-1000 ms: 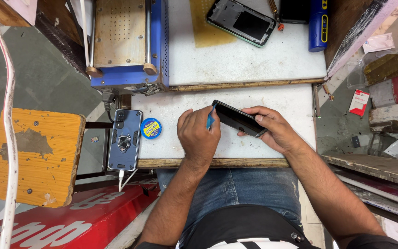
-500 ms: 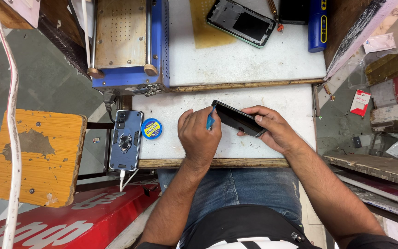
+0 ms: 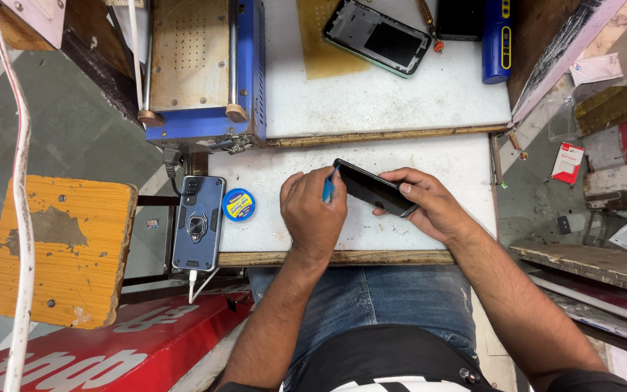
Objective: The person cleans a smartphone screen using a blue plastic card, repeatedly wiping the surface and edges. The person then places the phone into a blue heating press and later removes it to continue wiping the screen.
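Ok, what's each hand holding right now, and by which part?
The right hand grips a dark smartphone by its lower end. The left hand pinches a small blue tool by its handle, tip at the phone's upper edge.

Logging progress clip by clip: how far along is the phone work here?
Done: a stripped dark phone frame lies on the upper white board. In hand: the right hand holds a black slab phone; the left hand works a small blue tool at its edge. Left: that phone looks unopened.

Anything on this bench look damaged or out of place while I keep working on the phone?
Yes: the wooden stool at the left has a worn, chipped patch in its yellow top. A stripped phone frame lies askew on the upper shelf. The phone in a rugged case overhangs the bench edge, its cable plugged in.
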